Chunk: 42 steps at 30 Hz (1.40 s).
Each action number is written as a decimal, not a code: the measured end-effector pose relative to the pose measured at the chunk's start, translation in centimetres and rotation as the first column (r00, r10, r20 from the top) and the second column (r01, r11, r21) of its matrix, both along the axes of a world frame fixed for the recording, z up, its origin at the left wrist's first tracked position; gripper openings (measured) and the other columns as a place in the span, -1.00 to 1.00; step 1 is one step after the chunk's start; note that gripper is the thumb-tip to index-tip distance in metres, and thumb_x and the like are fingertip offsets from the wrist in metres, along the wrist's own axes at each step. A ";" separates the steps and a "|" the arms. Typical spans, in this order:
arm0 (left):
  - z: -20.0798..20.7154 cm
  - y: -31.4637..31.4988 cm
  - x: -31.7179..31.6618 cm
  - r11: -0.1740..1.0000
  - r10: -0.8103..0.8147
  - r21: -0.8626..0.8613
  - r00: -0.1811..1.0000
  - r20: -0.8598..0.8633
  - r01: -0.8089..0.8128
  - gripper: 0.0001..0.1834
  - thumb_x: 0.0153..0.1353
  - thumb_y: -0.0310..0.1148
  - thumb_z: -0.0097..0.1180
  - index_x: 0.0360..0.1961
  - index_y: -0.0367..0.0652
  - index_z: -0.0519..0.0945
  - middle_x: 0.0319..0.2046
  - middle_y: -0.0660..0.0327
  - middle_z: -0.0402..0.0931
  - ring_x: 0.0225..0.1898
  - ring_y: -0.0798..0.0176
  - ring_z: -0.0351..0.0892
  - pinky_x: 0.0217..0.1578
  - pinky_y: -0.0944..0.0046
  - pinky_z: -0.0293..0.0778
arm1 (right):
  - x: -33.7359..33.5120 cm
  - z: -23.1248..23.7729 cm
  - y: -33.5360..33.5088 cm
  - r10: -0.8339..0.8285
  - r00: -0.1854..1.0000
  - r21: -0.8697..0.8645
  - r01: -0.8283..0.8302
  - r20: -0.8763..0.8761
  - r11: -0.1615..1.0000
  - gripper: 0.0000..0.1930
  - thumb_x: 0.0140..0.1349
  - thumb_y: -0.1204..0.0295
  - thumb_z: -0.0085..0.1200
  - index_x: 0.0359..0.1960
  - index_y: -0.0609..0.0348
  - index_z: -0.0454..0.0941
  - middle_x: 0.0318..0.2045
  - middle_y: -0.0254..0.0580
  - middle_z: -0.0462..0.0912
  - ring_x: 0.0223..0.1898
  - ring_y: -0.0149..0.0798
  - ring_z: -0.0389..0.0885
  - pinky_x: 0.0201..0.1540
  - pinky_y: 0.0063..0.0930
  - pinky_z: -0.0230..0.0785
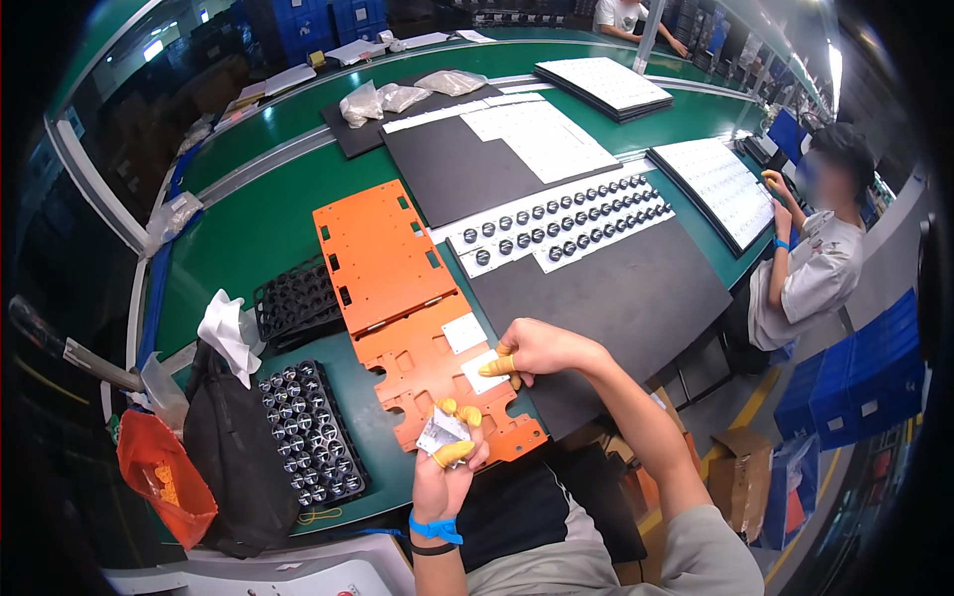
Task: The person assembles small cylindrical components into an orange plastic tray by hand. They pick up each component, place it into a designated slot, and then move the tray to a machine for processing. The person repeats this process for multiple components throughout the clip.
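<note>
Your left hand (449, 467), with yellow finger cots on its fingertips, is grasping a small stack of white square pads (440, 432) just above the near edge of the orange fixture plate (397, 288) that lies on the green worktop (248, 228). Your right hand (532, 348) presses one white square pad (484, 371) down onto that plate with a cot-covered fingertip, just beside another white pad (464, 333) already lying there. To your left sit a black tray of round metal parts (308, 432) and a black bag (234, 447); another person (810, 263) sits at the right.
</note>
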<state>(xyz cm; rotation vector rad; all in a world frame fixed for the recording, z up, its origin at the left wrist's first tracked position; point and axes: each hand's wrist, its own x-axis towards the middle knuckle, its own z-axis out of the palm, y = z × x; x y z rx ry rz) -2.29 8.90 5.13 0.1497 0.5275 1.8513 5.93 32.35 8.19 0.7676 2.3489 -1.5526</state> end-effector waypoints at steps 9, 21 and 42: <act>0.6 0.0 0.2 0.998 0.005 -0.054 0.990 -0.139 -0.013 -0.44 0.22 -0.49 0.08 0.28 -0.27 0.33 -0.05 0.17 0.49 -0.45 0.43 0.18 -0.44 0.41 0.18 | 0.1 -0.2 -0.3 -0.014 1.000 0.039 0.015 -0.021 0.999 -0.59 0.27 0.20 0.27 -0.58 0.35 0.63 -0.73 -0.27 0.57 -0.70 -0.50 0.51 -0.59 -0.52 0.32; 0.4 -0.3 0.1 0.999 -0.032 0.003 0.991 -0.132 0.033 -0.51 0.27 -0.48 0.08 0.22 -0.32 0.37 -0.48 0.37 0.21 -0.49 0.44 0.11 -0.44 0.37 0.14 | 0.2 0.2 -0.7 -0.013 0.999 0.089 0.017 -0.047 0.996 -0.57 0.28 0.18 0.25 -0.56 0.35 0.64 -0.73 -0.26 0.56 -0.71 -0.49 0.50 -0.59 -0.48 0.31; -0.3 -0.4 0.1 0.997 -0.070 0.027 0.992 -0.105 0.073 -0.57 0.26 -0.50 0.07 0.15 -0.32 0.36 -0.18 0.18 0.48 -0.45 0.40 0.24 -0.41 0.35 0.22 | -0.1 0.5 -0.2 0.018 0.998 0.057 -0.021 0.055 0.998 -0.55 0.30 0.17 0.23 -0.56 0.37 0.62 -0.70 -0.27 0.55 -0.71 -0.47 0.48 -0.60 -0.50 0.31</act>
